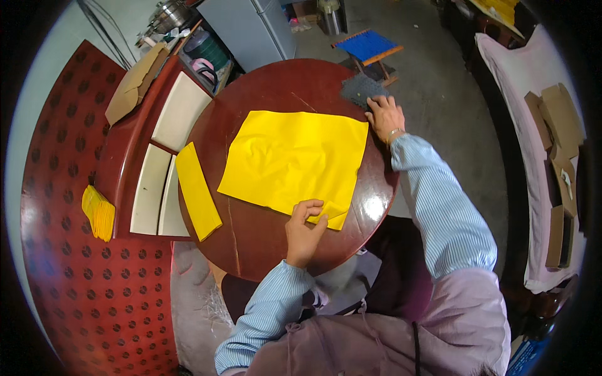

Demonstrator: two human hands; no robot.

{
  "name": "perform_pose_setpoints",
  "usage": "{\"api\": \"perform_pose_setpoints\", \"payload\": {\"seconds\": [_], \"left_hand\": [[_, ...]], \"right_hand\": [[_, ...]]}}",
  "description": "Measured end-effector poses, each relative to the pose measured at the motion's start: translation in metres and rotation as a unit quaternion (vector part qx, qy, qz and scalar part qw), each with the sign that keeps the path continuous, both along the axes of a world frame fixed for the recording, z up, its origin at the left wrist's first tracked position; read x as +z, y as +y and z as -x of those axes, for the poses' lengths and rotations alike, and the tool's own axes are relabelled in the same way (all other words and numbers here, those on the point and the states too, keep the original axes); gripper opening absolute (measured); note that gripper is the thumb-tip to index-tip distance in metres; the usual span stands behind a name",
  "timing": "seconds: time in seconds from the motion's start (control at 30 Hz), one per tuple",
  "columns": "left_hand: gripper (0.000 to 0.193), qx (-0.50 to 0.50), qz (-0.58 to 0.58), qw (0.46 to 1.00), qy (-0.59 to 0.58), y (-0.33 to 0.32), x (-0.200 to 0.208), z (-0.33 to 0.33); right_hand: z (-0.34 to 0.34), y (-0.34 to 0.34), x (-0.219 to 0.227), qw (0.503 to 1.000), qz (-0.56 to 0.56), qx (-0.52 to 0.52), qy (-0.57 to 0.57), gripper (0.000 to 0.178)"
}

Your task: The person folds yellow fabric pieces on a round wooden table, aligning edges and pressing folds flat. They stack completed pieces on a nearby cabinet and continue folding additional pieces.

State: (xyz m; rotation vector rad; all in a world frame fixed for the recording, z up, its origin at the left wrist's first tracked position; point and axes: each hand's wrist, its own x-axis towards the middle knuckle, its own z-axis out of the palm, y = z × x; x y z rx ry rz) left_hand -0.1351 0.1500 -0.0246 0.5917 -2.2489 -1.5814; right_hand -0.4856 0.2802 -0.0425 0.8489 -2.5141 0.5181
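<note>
A single yellow sheet (295,160) lies spread on the round dark-red table (295,78), its surface slightly creased. My left hand (303,235) is at the sheet's near edge, by its near right corner. Its fingers are loosely bent, with a gap between them and the thumb, and nothing shows in it. My right hand (387,118) reaches to the far right rim of the table. Its fingertips touch the near edge of a dark grey cloth-like pad (362,89), fingers slightly apart. A long folded yellow strip or stack (199,191) lies to the left of the sheet.
Left of the table stands a red cabinet with pale open compartments (182,116), a cardboard piece (135,84) on top. A yellow bundle (98,213) lies farther left. A blue-topped folding stool (369,48) stands beyond the table. Cardboard boxes (558,125) rest on the covered bench at right.
</note>
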Motion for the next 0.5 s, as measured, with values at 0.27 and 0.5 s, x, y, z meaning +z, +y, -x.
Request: {"api": "perform_pose_setpoints", "payload": {"seconds": [0.27, 0.5], "left_hand": [[0.025, -0.016, -0.040, 0.999, -0.028, -0.005, 0.011, 0.003], [0.022, -0.025, -0.179, 0.984, -0.001, -0.014, 0.009, 0.006]], "right_hand": [[0.016, -0.008, 0.032, 0.988, -0.153, -0.012, -0.022, 0.020], [-0.141, 0.029, 0.051, 0.858, 0.359, 0.141, -0.339, 0.012]]}}
